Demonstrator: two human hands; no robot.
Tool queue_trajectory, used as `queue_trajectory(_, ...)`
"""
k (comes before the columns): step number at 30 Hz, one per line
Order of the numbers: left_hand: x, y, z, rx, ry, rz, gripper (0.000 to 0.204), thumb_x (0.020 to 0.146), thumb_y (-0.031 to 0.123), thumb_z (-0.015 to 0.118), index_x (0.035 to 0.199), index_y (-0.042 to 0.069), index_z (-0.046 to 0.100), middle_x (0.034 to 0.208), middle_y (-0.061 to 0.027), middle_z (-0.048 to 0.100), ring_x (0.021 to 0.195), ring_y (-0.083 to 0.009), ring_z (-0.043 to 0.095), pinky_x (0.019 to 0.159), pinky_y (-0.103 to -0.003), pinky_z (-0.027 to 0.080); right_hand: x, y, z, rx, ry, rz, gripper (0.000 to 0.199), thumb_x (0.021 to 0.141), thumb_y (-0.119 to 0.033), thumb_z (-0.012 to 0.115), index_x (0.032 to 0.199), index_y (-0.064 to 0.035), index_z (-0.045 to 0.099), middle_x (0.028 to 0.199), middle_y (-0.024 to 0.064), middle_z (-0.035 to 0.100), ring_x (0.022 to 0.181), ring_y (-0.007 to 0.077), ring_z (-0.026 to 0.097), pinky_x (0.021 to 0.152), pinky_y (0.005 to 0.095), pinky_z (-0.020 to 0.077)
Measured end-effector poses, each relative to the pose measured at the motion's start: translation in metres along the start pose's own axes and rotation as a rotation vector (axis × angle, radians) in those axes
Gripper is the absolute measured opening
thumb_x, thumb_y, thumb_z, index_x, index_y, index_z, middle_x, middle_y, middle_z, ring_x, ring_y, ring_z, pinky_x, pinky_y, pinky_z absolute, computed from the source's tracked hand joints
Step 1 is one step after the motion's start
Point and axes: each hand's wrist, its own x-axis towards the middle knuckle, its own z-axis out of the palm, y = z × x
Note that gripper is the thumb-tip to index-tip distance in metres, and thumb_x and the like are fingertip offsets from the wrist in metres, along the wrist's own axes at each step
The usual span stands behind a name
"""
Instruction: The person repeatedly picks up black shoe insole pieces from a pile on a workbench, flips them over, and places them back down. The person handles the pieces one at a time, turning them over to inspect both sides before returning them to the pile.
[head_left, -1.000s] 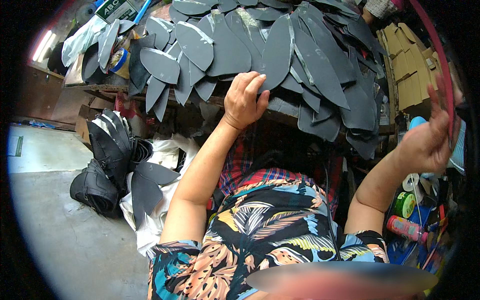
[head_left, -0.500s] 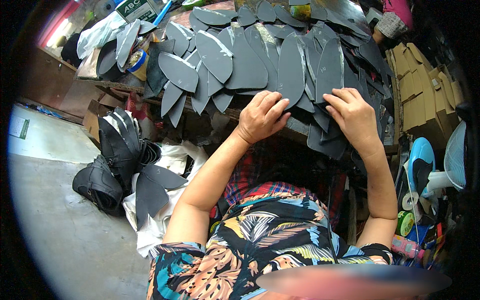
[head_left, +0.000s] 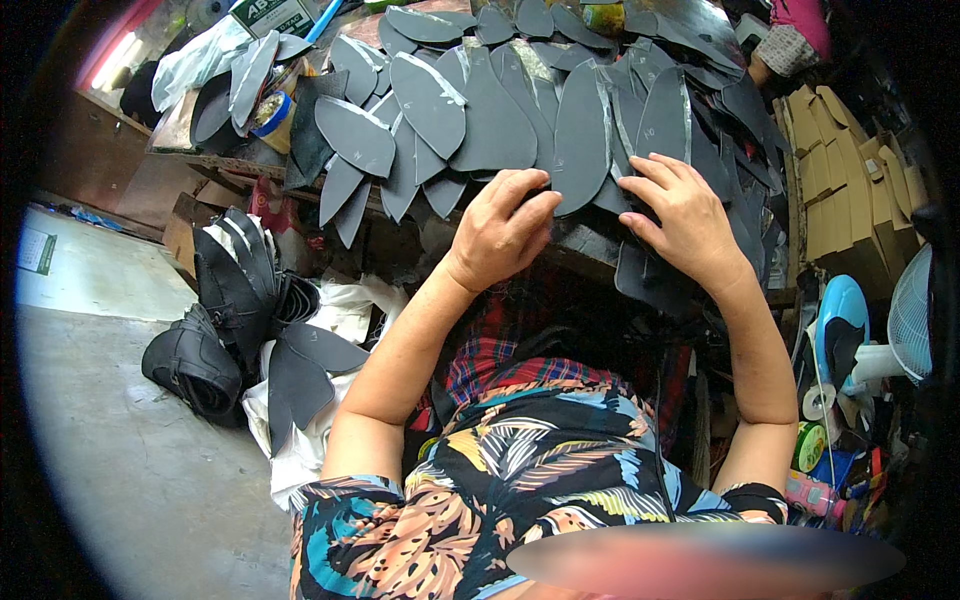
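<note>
Dark grey leaf-shaped sheet pieces, many with a pale shiny strip along one edge, overlap in rows on the workbench. At the lower left edge of one upright grey piece [head_left: 582,140], my left hand [head_left: 503,228] has its fingers curled in towards the thumb; what lies between them, if anything, is hidden. My right hand [head_left: 688,215] has its fingers spread and thumb apart, the fingertips at the lower end of the neighbouring grey piece [head_left: 662,118]. A broad grey piece [head_left: 492,125] lies just beyond my left hand.
Tan cardboard pieces [head_left: 840,190] are stacked at the right, above a white and blue fan [head_left: 910,310]. A blue-rimmed jar [head_left: 272,120] stands at the bench's left. Black stitched shoe parts [head_left: 205,365] and loose grey pieces [head_left: 300,385] lie at lower left. Another person's pink sleeve shows top right.
My left hand has shifted slightly left. My right hand has moved left and up, with its fingers and thumb spreading wider. The rows of grey pieces look much the same.
</note>
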Motion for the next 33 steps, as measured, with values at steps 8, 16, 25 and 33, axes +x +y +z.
queue_trajectory(8,-0.005,-0.013,0.024,0.235,0.089,-0.040,0.039,0.075,0.000,0.066,0.113,0.007,0.063,0.122,-0.0143,0.057,0.107,-0.0356,0.059,0.093,-0.044,0.050,0.030,-0.025,0.011,0.073,0.040,-0.119,0.063,0.074,-0.021,0.081,0.132,-0.0119,0.059,0.137,0.0140,0.057,0.127,0.0337,0.053,0.109,0.0441,0.0428)
queue_trajectory(16,-0.002,-0.009,0.021,0.236,0.065,-0.160,0.040,0.076,0.000,0.068,0.115,0.006,0.062,0.125,-0.0142,0.058,0.118,-0.0360,0.054,0.102,-0.046,0.045,0.041,-0.013,0.015,0.008,0.069,-0.189,0.030,0.080,-0.012,0.073,0.110,-0.0072,0.070,0.109,0.0095,0.069,0.103,0.0280,0.066,0.095,0.0389,0.0505)
queue_trajectory(25,0.003,-0.002,0.000,0.192,0.066,-0.150,0.036,0.076,-0.004,0.067,0.111,0.004,0.064,0.120,-0.0142,0.062,0.112,-0.0357,0.059,0.095,-0.044,0.050,0.019,-0.009,0.011,0.144,0.242,-0.125,0.025,0.078,-0.010,0.071,0.103,-0.0084,0.070,0.100,0.0077,0.071,0.089,0.0253,0.068,0.081,0.0358,0.0554)
queue_trajectory(33,0.000,0.018,-0.009,0.158,-0.013,-0.061,0.038,0.070,-0.001,0.069,0.108,0.001,0.064,0.117,-0.0170,0.062,0.109,-0.0360,0.061,0.094,-0.043,0.053,0.006,-0.011,0.016,0.015,0.201,-0.166,0.026,0.078,-0.012,0.069,0.103,-0.0081,0.069,0.107,0.0069,0.070,0.095,0.0237,0.068,0.083,0.0347,0.0554)
